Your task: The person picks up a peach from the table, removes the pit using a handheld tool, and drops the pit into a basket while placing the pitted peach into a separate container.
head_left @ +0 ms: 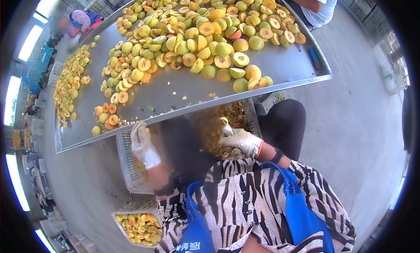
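Note:
My left hand (144,143), in a white work glove, is at the near edge of the metal table, above a white plastic crate (127,165). Its fingers look curled, and a blurred patch of yellow shows by the palm. What it holds is not clear. My right hand (243,142), in a soiled glove with an orange cuff, is closed around a small tool (227,129) with a yellowish bit at its tip. Below it sits a crate of brownish pits and scraps (236,115). Halved yellow-green stone fruit (188,45) is heaped on the table.
The metal table (197,86) has a raised rim. A blue-handled object (313,56) lies by its right corner. A crate of fruit halves (142,226) stands on the floor at lower left. Other people (83,23) are at the table's far left and far right (315,5).

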The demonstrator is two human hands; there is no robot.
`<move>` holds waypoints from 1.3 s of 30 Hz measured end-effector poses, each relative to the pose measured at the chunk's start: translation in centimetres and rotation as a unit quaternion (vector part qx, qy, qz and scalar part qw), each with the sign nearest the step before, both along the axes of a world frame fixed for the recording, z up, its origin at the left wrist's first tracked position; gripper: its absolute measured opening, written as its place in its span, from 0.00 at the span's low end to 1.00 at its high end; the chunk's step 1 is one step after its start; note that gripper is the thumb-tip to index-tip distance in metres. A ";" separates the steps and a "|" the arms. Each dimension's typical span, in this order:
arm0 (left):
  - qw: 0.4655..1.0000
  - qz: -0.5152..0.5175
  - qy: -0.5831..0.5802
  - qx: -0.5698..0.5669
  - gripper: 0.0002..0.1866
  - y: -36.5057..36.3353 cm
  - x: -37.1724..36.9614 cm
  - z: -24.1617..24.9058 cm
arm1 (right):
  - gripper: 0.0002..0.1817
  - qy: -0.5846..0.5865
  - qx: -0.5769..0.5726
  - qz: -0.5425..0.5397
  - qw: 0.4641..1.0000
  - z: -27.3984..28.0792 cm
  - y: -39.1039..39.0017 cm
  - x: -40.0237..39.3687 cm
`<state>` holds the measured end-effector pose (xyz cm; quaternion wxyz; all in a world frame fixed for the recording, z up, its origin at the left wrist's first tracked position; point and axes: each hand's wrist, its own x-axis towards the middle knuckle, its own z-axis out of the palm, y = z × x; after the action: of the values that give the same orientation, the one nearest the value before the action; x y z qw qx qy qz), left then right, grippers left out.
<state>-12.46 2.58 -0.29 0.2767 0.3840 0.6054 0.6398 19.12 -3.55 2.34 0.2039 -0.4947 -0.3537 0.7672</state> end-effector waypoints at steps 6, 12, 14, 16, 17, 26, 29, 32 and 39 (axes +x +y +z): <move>0.982 -0.083 0.169 0.026 0.24 4.1 4.0 1.7 | 0.14 -0.019 0.003 -0.056 0.998 -2.2 0.0 -1.0; 0.943 -0.190 0.149 -0.227 0.33 15.4 15.0 -2.0 | 0.16 -0.109 0.006 -0.006 0.994 -1.7 0.0 -0.9; 0.908 -0.211 0.296 -0.207 0.37 17.5 17.4 -2.1 | 0.16 -0.091 -0.018 -0.033 0.995 -1.5 -0.1 -0.7; 0.825 -0.209 0.451 -0.270 0.38 17.5 19.3 -0.2 | 0.15 -0.074 0.010 -0.066 0.995 -2.7 -0.1 -0.7; 0.837 -0.203 0.443 -0.249 0.36 18.3 19.0 -1.7 | 0.14 -0.044 0.019 -0.095 0.994 -3.4 -0.3 -0.8; 0.909 -0.333 0.234 -0.088 0.28 9.3 11.5 1.3 | 0.11 -0.269 0.247 -0.211 0.907 -0.9 -0.5 -1.2; 0.910 -0.374 0.164 -0.067 0.29 4.2 9.3 1.2 | 0.10 -0.333 0.249 0.077 0.906 -4.3 0.3 -0.3; 0.908 -0.401 0.077 -0.090 0.30 1.1 8.5 1.1 | 0.12 -0.170 0.119 -0.078 0.975 -2.0 0.3 -0.7; 0.844 -0.497 0.201 0.009 0.31 -3.3 9.7 2.7 | 0.23 -0.105 0.117 -0.127 0.979 2.2 0.7 -2.5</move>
<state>-2.77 -0.68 2.43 0.4263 0.7559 0.3705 0.3311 16.64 -2.81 4.50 0.3177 -0.5861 -0.3954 0.6319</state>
